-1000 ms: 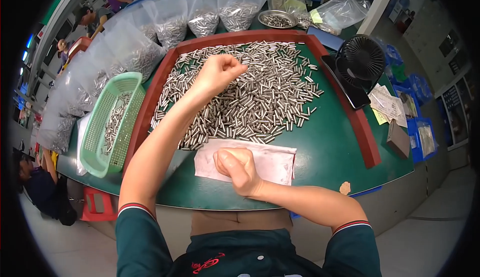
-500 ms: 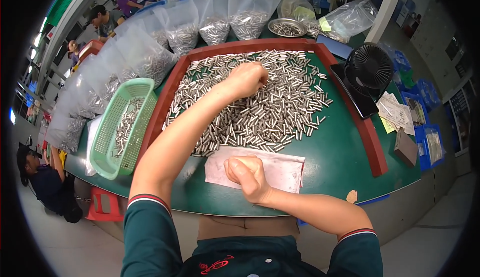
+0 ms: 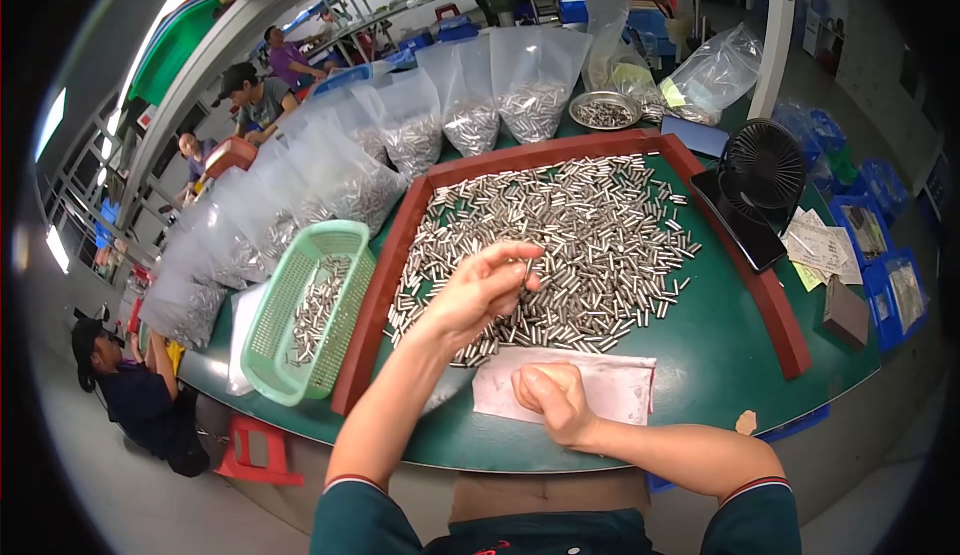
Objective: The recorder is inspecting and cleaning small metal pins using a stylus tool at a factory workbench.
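A broad layer of short, shiny metal pins (image 3: 590, 245) lies spread over the green tabletop. My left hand (image 3: 485, 293) is above the near side of the layer, with what looks like one small pin (image 3: 527, 271) pinched between thumb and fingers. Over a pale, stained cloth (image 3: 620, 385) at the near edge, my right hand (image 3: 556, 402) is curled into a fist. Whatever its fingers may enclose is hidden.
Dark red rails (image 3: 545, 155) border the pins. Left stands a green plastic basket (image 3: 262, 355) with pins; behind are clear bags (image 3: 535, 95) of pins and a metal bowl (image 3: 605, 112). A black fan (image 3: 762, 165) stands right. Other people sit at far left.
My left hand has come back from the far part of the pins toward my body, palm now turned up. My right hand stays fisted over the cloth. The view has shifted.
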`<state>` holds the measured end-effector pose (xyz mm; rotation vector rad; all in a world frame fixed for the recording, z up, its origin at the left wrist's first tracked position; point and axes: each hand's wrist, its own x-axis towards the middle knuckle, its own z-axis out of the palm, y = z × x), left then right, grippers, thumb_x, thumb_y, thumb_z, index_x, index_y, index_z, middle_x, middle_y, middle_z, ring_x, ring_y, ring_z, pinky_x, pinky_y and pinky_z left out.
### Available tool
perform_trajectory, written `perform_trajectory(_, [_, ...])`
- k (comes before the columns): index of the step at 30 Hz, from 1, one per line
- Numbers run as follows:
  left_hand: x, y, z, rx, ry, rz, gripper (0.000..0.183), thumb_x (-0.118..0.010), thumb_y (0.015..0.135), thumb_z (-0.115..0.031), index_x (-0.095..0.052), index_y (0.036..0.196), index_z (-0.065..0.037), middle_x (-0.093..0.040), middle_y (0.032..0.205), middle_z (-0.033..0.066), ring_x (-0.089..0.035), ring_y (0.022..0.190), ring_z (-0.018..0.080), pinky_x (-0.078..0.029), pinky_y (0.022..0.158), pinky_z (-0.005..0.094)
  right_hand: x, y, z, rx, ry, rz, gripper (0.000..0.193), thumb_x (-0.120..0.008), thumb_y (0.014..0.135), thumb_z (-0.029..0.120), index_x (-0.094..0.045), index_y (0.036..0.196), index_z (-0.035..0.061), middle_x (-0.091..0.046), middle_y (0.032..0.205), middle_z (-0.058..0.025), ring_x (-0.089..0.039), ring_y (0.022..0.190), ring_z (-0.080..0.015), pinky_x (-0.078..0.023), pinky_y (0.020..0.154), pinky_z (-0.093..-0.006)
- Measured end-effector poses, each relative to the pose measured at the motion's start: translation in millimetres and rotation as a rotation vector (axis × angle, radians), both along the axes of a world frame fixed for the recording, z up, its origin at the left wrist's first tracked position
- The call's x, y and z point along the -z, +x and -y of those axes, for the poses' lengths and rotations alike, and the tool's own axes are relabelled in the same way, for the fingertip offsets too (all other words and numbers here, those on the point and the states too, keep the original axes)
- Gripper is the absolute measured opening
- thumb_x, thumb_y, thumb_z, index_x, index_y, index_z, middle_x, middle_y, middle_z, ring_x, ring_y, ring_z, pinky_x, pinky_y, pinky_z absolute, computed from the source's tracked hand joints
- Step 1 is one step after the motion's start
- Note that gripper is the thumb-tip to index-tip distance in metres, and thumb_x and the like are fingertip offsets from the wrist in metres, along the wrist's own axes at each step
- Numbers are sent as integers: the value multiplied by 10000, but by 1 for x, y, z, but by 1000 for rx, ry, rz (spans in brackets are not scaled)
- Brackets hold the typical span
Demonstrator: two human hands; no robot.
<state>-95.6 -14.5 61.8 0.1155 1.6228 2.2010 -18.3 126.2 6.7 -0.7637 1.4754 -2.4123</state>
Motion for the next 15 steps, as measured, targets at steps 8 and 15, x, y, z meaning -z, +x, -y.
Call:
perform_trajectory(8, [30, 27, 18, -177, 89, 25, 184, -533, 835, -76, -527, 1018, -53, -596, 750, 70, -301, 445, 9, -229, 409, 152, -5, 1, 2, -17, 6, 41, 368, -326, 866, 117, -291, 507, 44, -299, 470, -18, -259, 447, -106, -230, 443, -247])
perform_trajectory(15, [35, 30, 25, -193, 64, 10, 112, -551, 823, -79, -516, 929, -83, -592, 733, 55, -347, 475, 8, -241, 425, 152, -2, -2, 6, -14, 9, 90, 372, -347, 855, 157, -278, 505, 53, -303, 464, -28, -253, 447, -114, -233, 450, -258])
